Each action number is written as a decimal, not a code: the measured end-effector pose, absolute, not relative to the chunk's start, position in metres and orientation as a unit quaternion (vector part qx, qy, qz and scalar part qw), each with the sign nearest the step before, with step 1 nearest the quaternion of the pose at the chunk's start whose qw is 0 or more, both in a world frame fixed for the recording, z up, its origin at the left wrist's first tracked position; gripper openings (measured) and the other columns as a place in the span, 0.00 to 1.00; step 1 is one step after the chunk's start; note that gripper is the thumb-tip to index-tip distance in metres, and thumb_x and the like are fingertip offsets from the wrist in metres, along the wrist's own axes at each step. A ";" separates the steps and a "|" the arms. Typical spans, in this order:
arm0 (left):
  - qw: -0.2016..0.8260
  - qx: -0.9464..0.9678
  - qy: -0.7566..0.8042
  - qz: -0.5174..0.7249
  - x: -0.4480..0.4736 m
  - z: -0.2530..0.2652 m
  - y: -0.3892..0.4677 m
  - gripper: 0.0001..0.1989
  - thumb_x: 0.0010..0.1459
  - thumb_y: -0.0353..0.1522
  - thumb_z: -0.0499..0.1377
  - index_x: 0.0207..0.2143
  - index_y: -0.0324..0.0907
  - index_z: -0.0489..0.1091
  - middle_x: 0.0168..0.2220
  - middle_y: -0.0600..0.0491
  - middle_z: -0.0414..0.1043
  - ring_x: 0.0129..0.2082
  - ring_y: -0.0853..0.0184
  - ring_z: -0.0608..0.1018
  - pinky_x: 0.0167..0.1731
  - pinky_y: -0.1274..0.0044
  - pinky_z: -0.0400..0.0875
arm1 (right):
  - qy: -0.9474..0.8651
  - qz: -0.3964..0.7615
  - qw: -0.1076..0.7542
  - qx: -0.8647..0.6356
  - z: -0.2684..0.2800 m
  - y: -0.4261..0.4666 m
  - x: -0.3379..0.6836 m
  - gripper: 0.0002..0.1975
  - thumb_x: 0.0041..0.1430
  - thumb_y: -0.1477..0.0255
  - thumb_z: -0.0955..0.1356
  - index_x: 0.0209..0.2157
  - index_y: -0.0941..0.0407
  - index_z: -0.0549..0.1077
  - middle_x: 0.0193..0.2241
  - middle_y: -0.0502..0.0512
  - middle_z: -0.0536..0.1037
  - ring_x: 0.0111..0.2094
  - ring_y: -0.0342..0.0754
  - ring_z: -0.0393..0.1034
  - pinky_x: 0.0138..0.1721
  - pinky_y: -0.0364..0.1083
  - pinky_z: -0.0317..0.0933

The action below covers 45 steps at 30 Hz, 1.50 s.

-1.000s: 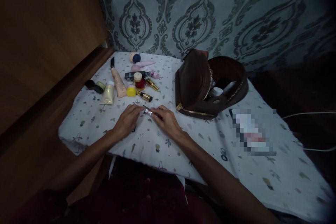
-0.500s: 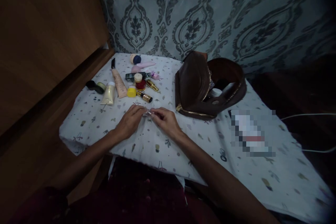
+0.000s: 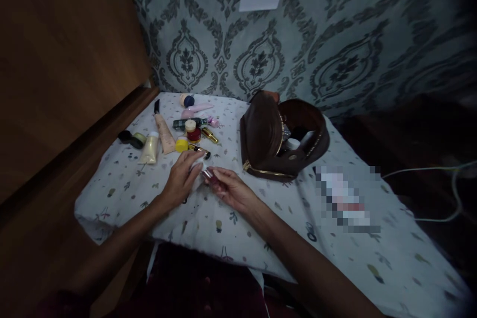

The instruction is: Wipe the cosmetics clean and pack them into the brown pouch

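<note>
My right hand [image 3: 231, 189] is closed around a small dark-red cosmetic tube [image 3: 210, 176] with a shiny, pale end that points left. Just left of that end is my left hand [image 3: 183, 176], its fingers stretched out and its thumb apart from them; a whitish blur lies between the two hands. Beyond my left fingertips lie a black-and-gold tube [image 3: 202, 151] and a yellow-lidded jar [image 3: 182, 145]. Close by are a gold lipstick-like tube [image 3: 209, 135], a red jar [image 3: 194, 134] and a dark green bottle [image 3: 182, 123].
An open brown zip bag [image 3: 261, 134] with items inside stands right of the cosmetics. A cream tube [image 3: 149, 149], a peach tube [image 3: 164, 134] and a pink brush-like item [image 3: 199, 108] lie left. A pixelated object [image 3: 345, 198] lies right. A wooden cabinet [image 3: 74, 35] borders the table.
My hands have come slightly apart, and the dark-red tube now shows in my right hand. My left fingers have straightened. The camera view has tilted up, showing more wall.
</note>
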<state>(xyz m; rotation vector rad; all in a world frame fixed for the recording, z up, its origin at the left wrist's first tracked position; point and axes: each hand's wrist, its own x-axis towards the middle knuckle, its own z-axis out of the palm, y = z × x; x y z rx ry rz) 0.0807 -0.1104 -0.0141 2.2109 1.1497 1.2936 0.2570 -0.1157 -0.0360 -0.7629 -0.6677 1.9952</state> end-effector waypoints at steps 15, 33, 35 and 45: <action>0.313 0.682 0.457 0.476 0.112 0.022 -0.090 0.17 0.62 0.45 0.54 0.38 0.42 0.72 0.32 0.56 0.76 0.32 0.65 0.75 0.34 0.76 0.69 | -0.398 0.777 0.366 -0.323 -0.006 -0.123 0.269 0.41 0.30 0.68 0.83 0.48 0.51 0.65 0.33 0.46 0.74 0.26 0.40 0.69 0.21 0.37 0.57; 0.369 0.750 0.403 0.372 0.104 -0.036 -0.091 0.15 0.61 0.46 0.54 0.37 0.48 0.75 0.34 0.55 0.80 0.34 0.63 0.82 0.32 0.78 0.77 | -0.611 0.319 0.477 -0.545 0.124 -0.099 0.428 0.32 0.56 0.56 0.72 0.58 0.47 0.59 0.40 0.53 0.74 0.42 0.51 0.75 0.41 0.51 0.72; 0.367 0.758 0.387 0.374 0.106 -0.045 -0.092 0.12 0.61 0.45 0.55 0.37 0.51 0.75 0.34 0.57 0.81 0.33 0.62 0.83 0.32 0.78 0.79 | -0.627 0.321 0.445 -0.554 0.131 -0.097 0.438 0.31 0.58 0.58 0.72 0.59 0.47 0.58 0.41 0.52 0.73 0.41 0.50 0.76 0.39 0.50 0.73; 0.322 0.805 0.371 0.333 0.089 -0.119 -0.091 0.27 0.55 0.44 0.52 0.55 0.86 0.57 0.46 0.86 0.74 0.36 0.59 0.85 0.35 0.69 0.84 | -0.779 0.073 0.099 -0.614 0.161 -0.077 0.456 0.08 0.62 0.64 0.69 0.35 0.55 0.74 0.27 0.50 0.75 0.26 0.42 0.67 0.26 0.41 0.60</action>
